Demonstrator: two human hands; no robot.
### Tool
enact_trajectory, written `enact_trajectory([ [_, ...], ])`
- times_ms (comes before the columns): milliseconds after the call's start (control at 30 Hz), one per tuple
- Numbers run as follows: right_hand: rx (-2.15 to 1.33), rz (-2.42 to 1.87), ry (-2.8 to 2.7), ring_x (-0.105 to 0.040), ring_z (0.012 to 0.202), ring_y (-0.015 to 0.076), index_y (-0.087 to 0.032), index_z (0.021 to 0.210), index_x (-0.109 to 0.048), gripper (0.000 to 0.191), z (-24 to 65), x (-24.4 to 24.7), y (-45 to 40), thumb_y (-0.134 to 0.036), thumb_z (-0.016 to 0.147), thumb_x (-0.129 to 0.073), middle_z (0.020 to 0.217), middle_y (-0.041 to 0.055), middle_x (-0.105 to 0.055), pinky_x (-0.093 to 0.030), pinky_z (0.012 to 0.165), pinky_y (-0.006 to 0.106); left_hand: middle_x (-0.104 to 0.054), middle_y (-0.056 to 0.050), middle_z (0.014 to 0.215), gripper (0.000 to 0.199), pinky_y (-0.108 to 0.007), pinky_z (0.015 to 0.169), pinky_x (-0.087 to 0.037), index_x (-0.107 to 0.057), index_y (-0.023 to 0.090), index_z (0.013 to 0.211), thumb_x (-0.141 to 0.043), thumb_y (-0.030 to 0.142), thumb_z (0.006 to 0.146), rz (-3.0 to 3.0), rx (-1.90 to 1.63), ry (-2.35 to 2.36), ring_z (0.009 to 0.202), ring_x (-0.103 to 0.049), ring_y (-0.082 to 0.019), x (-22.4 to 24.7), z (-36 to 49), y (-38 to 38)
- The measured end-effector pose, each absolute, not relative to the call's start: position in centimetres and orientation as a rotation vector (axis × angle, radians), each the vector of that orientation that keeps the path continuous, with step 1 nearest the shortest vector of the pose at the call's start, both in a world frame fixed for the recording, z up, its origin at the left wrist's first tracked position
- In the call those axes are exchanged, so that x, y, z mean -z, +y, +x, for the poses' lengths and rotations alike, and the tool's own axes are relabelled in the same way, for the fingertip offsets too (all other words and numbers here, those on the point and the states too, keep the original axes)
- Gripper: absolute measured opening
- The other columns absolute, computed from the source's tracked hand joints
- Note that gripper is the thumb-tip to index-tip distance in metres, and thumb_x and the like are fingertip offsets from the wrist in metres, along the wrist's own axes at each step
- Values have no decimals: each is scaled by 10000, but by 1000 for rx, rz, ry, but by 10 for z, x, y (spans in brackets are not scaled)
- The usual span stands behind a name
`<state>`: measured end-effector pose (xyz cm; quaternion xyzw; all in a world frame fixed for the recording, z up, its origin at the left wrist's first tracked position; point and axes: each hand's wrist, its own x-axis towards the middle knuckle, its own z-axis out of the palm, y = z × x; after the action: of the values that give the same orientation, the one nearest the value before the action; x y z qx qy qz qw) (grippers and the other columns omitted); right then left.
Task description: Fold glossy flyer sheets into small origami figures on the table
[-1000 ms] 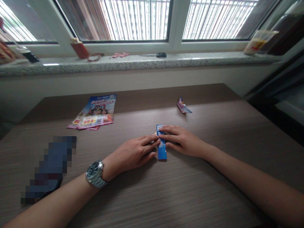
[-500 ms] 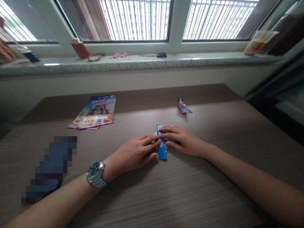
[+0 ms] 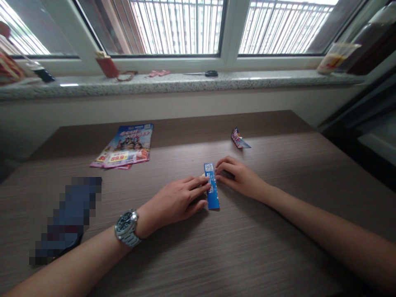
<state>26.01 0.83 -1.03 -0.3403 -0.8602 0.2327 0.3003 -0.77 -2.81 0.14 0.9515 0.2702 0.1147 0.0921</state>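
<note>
Blue paper strip (image 3: 213, 201) on the wood-grain tabletop (image 3: 198, 260), lying between the two hands, its long axis running away from the viewer. A printed code (image 3: 209, 167) marks the far end; the near end is plain blue and uncovered. A paler edge shows beside the strip's left side, partly hidden by fingers. The left hand (image 3: 179, 200), with a metal watch (image 3: 128, 227) at the wrist, is loosely extended, its fingertips resting on the strip's middle rather than closed around it. The right hand (image 3: 241, 177) is half curled at the right long edge; whether its thumb and fingers pinch the paper cannot be told. Judged by appearance, the strip is very light, flexible and easily creased, perhaps stiffer lengthwise if it is folded in layers; its sheen suggests a slippery face. The long edges or the free near end appear the best places for a gentle pinch. Beyond stands a small creased paper piece (image 3: 237, 139); farther left lie overlapping leaflets (image 3: 131, 142).
</note>
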Motion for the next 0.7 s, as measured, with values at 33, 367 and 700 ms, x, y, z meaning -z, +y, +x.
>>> enact_trajectory([
  [33,-606,-919,-2286,-640,1033,228,-187,964,-664,38,259,10,9,-152,952,-655,1088,104,-660,-539,934,400,-558,-107,1504,432,-458,1106,-519,-554,192,1449,-489,365,1059,2826,-333,804,1306,-589,-278,-2,-8,-28],
  [367,-538,-988,-2297,-623,1016,232,-191,894,-672,62,253,18,12,-162,908,-725,1067,89,-648,-513,920,396,-563,-105,1498,422,-444,1105,-521,-551,191,1445,-484,353,1061,2818,-337,805,1297,-591,-269,-2,-6,-28],
  [700,-437,-998,-2319,-619,987,239,-190,894,-662,57,253,21,19,-175,926,-707,1026,91,-650,-510,892,390,-585,-116,1469,398,-449,1084,-536,-574,194,1418,-507,320,1046,2813,-376,790,1279,-610,-269,-3,-7,-28],
])
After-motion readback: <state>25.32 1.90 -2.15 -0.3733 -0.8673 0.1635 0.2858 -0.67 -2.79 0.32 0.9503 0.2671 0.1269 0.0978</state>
